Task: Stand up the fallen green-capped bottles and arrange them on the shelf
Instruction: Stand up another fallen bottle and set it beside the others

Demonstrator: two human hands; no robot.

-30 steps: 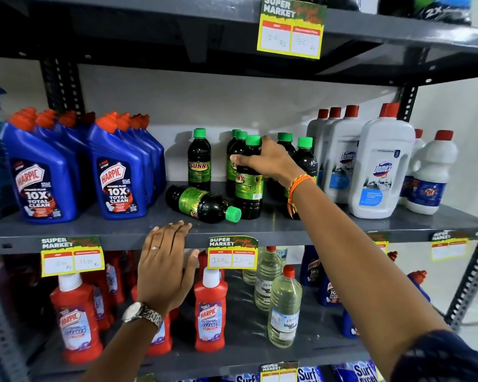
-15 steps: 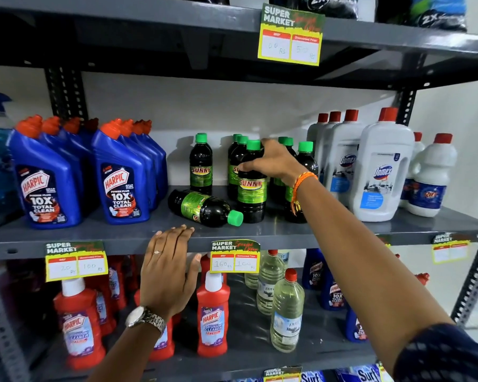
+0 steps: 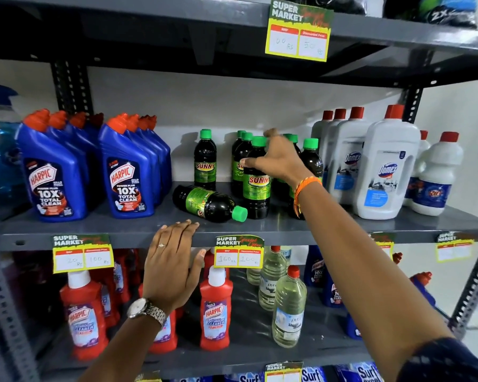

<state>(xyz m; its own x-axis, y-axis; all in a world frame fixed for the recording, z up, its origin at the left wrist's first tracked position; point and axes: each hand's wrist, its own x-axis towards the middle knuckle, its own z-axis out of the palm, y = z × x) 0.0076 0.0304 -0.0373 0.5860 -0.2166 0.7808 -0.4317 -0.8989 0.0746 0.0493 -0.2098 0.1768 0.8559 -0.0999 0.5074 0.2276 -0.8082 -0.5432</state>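
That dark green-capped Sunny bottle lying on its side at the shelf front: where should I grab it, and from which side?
Probably the bare dark shoulder just behind the cap of the fallen dark green-capped bottle, coming from the open shelf front. It lies cap toward the right with nothing in front. The left hand, resting on the grey metal shelf edge, is nearest.

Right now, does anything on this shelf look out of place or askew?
Yes: one green-capped bottle lies on its side at the middle shelf front, cap pointing right, while its neighbours stand upright. No spill visible.
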